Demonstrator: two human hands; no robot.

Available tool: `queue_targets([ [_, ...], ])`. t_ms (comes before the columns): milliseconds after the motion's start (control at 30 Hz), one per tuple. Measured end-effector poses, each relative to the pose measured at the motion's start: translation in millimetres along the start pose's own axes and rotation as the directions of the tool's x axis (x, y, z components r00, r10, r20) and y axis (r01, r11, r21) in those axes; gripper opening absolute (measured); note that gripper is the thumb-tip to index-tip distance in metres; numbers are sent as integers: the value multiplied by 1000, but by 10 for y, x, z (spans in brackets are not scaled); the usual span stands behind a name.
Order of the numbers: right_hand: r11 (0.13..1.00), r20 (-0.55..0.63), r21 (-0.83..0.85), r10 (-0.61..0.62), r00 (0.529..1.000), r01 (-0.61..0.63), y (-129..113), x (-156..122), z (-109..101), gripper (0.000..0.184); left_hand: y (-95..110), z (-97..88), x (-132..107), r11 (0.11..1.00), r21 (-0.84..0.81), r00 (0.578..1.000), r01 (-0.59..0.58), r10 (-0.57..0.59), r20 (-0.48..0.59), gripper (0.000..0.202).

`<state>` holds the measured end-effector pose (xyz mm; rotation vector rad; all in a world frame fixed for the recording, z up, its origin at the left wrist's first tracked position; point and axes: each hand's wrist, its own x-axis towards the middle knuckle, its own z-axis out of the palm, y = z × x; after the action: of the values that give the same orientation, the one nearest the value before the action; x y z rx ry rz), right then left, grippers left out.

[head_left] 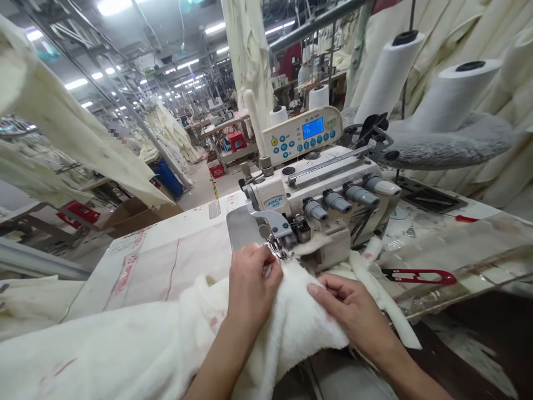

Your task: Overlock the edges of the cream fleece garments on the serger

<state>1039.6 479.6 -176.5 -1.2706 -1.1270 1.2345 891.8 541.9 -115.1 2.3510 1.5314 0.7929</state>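
Note:
A thick cream fleece fabric point(137, 344) lies across the sewing table and runs up to the presser foot point(278, 248) of a white overlock sewing machine point(320, 211). My left hand point(252, 286) rests on the fleece just before the presser foot, its fingers curled and pinching the fabric edge. My right hand point(353, 311) presses on the fleece to the right, fingers bent over the edge. A strip of fleece trimming point(385, 303) trails off to the right of the machine.
Red thread snips point(418, 276) lie on the table to the right. White thread cones point(453, 94) stand behind the machine, beside grey fleece point(453, 147). The machine's control panel point(303, 133) shows a blue display. Cream garments hang at left; more workstations fill the background.

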Motion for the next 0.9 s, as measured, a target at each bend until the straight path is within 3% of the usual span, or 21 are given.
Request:
queue_targets([
  [167, 999, -78, 35, 27, 997, -24, -69, 22, 39, 37, -52, -5, 140, 998, 55, 1000, -14, 13, 2, 14],
  [233, 993, -27, 112, 37, 999, -34, -52, -32, 45, 28, -28, -21, 66, 989, 135, 998, -51, 55, -25, 11],
  [300, 982, 92, 182, 33, 995, -49, -9, -120, 37, 21, 29, -31, -133, 971, 201, 984, -128, 150, -96, 7],
  [367, 985, 184, 167, 2, 983, -33, 39, -218, 18, 15, 104, -18, -422, 955, 164, 953, -248, 271, -138, 20],
  [433, 996, 195, 91, -45, 980, 27, 72, -299, 0, 10, 167, 27, -713, 935, 47, 927, -352, 355, -121, 27],
  [533, 996, 168, 5, -93, 981, 94, 74, -366, -8, 6, 192, 127, -983, 912, -37, 910, -409, 405, -89, 30],
  [733, 994, 142, -23, -103, 984, 107, 30, -426, -33, 11, 135, 218, -971, 859, 105, 847, -500, 511, -144, 36],
  [900, 996, 74, -4, -87, 993, 87, -19, -462, -90, 21, 219, 189, -946, 870, 56, 834, -489, 486, -261, 22],
])
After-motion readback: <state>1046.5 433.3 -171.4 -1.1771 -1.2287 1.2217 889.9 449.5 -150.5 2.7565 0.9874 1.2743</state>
